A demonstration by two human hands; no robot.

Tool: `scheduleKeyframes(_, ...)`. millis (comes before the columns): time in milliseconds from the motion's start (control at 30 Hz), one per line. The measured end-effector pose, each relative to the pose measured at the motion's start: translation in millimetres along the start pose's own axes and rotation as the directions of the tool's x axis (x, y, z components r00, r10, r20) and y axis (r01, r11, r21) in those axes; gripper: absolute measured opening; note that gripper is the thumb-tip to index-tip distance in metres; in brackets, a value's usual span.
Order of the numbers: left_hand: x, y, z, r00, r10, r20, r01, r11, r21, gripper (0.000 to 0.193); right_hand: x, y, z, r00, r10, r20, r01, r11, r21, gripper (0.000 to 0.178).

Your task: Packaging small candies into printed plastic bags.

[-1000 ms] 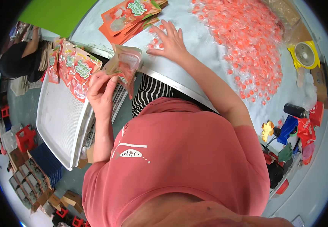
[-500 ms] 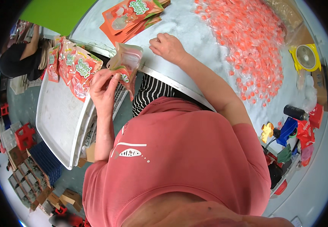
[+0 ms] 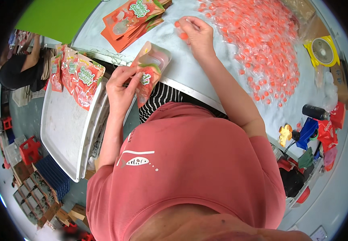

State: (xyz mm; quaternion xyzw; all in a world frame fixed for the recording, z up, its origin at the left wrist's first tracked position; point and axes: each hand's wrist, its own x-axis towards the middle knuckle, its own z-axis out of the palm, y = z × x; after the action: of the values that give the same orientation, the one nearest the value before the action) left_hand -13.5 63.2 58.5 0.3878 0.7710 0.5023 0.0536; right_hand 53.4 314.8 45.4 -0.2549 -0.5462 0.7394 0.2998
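Note:
My left hand (image 3: 121,89) pinches the side of a red and pink candy pouch (image 3: 149,72), whose mouth gapes open at the table's near edge. Over the table, my right hand (image 3: 201,39) is closed on a few wrapped red candies (image 3: 183,35); some stick out past the fingertips, apart from the pouch. To the right spreads a big pile of the same clear-wrapped candies (image 3: 262,52). Flat pouches lie in a stack (image 3: 127,24) beyond my left hand.
Filled pouches (image 3: 86,82) stand at the far end of a white mesh tray (image 3: 63,124) on my left. Another person (image 3: 19,70) is beyond it. A yellow fan (image 3: 322,51), a dark bottle (image 3: 315,112) and a blue tool (image 3: 307,132) line the right side.
My right hand has moved away to the right and now shows candies in its fingers. My left hand has shifted right with the pouch, bringing it over the table edge.

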Motion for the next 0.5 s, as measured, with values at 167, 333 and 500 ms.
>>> scheduleKeyframes(167,21,19,22,0.999,0.018,0.043,-0.018,1.000,0.004,0.018,-11,-27,13,0.931,-0.361,0.057,0.362,0.932,-0.018,0.016)
scheduleKeyframes(333,32,29,35,0.997,0.076,0.032,-0.075,0.997,-0.026,0.018,-19,-33,9,0.771,-0.629,0.102,0.621,0.705,-0.344,0.013)
scheduleKeyframes(500,36,29,42,0.995,0.075,0.066,-0.074,0.997,-0.022,0.017,-16,-25,-4,0.724,-0.677,0.133,0.669,0.642,-0.375,0.012)
